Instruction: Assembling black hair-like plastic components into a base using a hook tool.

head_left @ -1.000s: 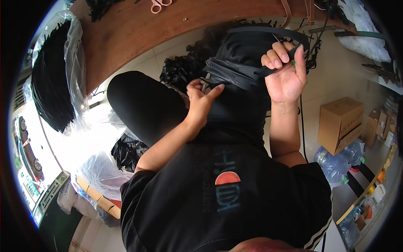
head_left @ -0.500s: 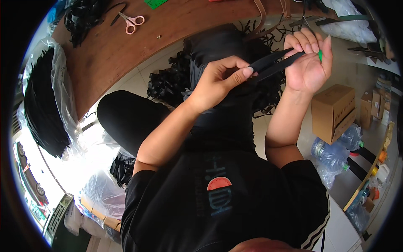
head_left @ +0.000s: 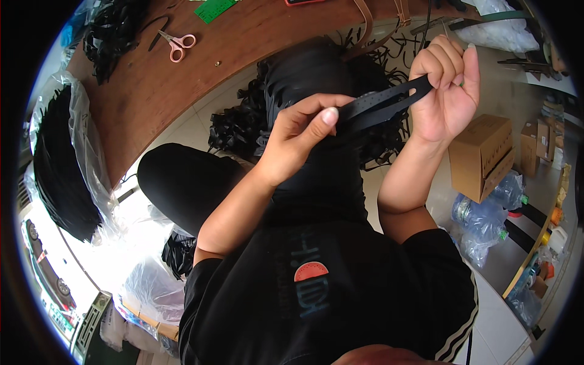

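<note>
My left hand point(head_left: 304, 134) pinches one end of a black strap point(head_left: 372, 100) between thumb and fingers. The strap is doubled over, its two lengths slightly apart, with a row of small holes along the upper one. At the other end my right hand point(head_left: 447, 91) is closed on it, fingers curled in toward the palm. A small slot shows in the strap near those fingers. A thin pointed metal tip juts up above my right hand, and a bit of green shows by its fingers; I cannot make out what they belong to.
Pink-handled scissors point(head_left: 177, 47), a green card point(head_left: 214, 8) and a bundle of black strips point(head_left: 112, 36) lie on the brown table point(head_left: 201, 64). More black strips point(head_left: 234, 129) are heaped on the floor. Right stand a cardboard box point(head_left: 480, 155) and clear plastic bottles point(head_left: 477, 216).
My left hand has moved left and slightly down, drawing the strap longer between my hands. My right fingers have curled tighter. The slot and row of holes now show.
</note>
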`<state>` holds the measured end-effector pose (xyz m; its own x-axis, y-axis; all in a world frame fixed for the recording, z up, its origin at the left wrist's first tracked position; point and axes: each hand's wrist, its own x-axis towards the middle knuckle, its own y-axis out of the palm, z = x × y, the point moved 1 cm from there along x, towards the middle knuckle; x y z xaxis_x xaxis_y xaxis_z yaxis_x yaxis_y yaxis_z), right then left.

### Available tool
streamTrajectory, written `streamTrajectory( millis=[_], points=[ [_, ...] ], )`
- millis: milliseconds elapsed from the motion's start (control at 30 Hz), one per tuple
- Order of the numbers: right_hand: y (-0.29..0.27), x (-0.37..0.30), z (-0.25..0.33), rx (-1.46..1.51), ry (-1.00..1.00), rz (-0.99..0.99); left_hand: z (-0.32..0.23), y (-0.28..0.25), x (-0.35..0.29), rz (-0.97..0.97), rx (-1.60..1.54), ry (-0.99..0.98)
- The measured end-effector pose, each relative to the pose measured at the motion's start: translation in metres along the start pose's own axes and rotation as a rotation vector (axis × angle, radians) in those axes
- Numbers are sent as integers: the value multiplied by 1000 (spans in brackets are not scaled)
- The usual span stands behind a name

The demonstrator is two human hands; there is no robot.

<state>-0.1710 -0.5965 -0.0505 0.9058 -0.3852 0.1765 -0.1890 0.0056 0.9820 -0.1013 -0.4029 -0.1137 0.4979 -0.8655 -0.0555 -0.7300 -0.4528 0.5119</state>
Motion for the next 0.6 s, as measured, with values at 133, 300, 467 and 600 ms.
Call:
streamTrajectory(
  millis=[133,300,467,600],
  points=[
    [1,1,-10,7,8,-31,-5,9,6,89,111,13],
    [3,2,-11,16,-20,-25,-6,8,6,58,27,-15],
    [2,4,-13,114,9,-95,-6,14,6,1,61,54],
    [5,3,-10,119,-4,-92,-2,14,8,63,39,94]
  ],
)
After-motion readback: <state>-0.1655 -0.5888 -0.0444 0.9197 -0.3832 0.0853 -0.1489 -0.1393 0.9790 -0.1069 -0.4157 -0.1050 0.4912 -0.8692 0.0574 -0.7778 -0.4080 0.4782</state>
